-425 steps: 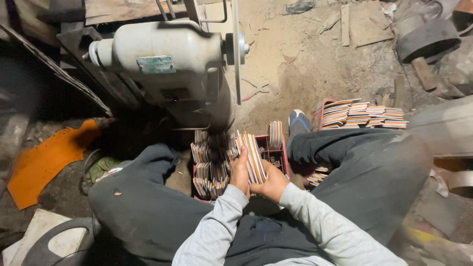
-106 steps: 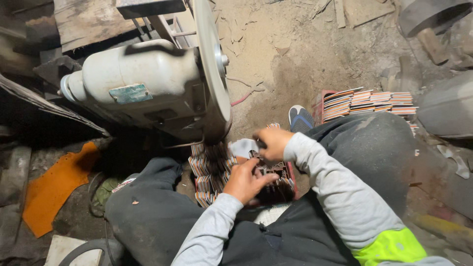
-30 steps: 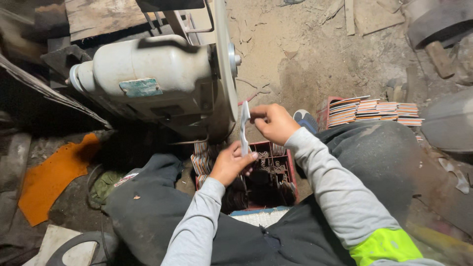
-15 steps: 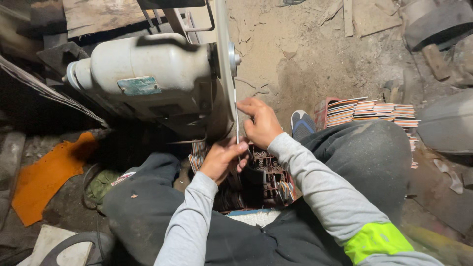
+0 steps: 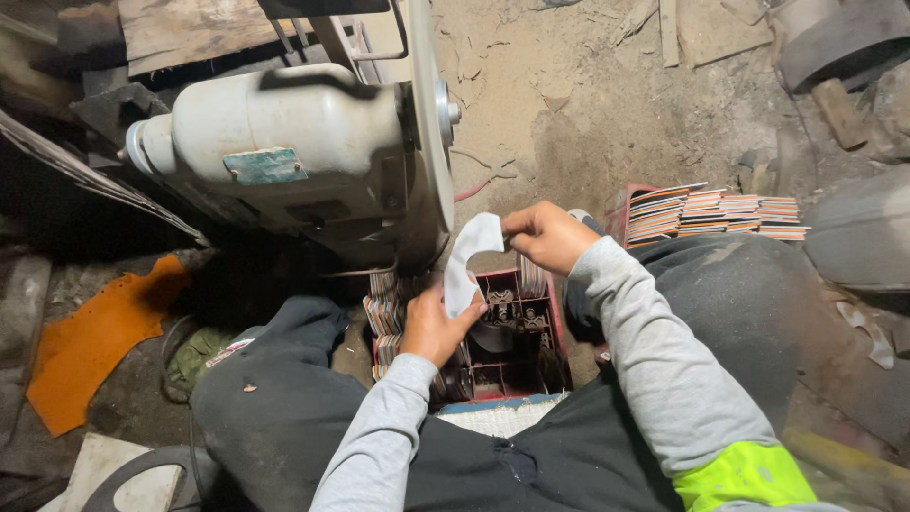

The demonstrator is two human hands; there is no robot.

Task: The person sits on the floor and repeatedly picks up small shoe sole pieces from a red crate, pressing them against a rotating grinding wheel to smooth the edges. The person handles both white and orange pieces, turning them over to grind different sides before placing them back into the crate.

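Both hands pinch 1 white sole piece just right of the grinder disc, long axis running near-left to far-right, left hand gripping its near end, right hand its far end.

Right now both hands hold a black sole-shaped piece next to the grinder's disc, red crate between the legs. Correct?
Not quite. The piece is white, not black, as the head view shows. The rest stands: the left hand and right hand hold it next to the grinder's disc, with the red crate between the legs.
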